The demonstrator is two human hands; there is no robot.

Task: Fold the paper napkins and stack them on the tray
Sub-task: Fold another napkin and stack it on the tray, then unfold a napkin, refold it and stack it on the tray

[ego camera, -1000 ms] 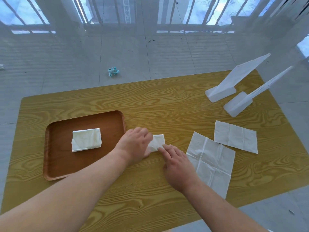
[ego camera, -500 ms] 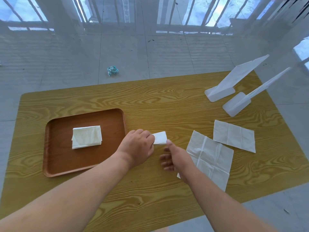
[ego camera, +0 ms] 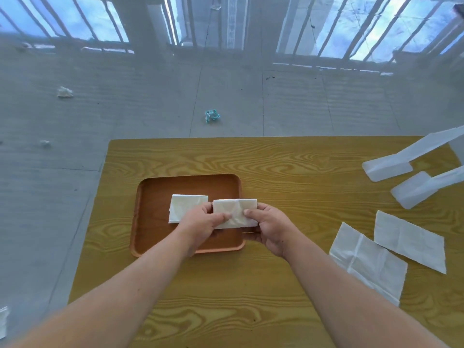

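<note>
A brown wooden tray [ego camera: 155, 192] lies on the yellow wood-grain table, with one folded white napkin [ego camera: 184, 207] resting in it. I hold a second folded napkin [ego camera: 236, 209] above the tray's right edge. My left hand [ego camera: 200, 222] pinches its left end and my right hand [ego camera: 270, 228] pinches its right end. The held napkin hangs just right of the one in the tray, and my left hand covers that one's lower right corner. Two unfolded napkins, a large one [ego camera: 366, 262] and a half-folded one [ego camera: 409, 238], lie flat at the right.
Two white plastic stands, one at the back [ego camera: 391, 167] and one nearer [ego camera: 414, 192], sit at the table's far right. Crumpled scraps, one teal [ego camera: 212, 115] and one white [ego camera: 64, 92], lie on the grey tiled floor beyond the table. A railing runs along the far side.
Both hands lifted the folded napkin off the table and carried it left to the tray's right edge. The camera view has shifted, so the tray sits nearer the middle.
</note>
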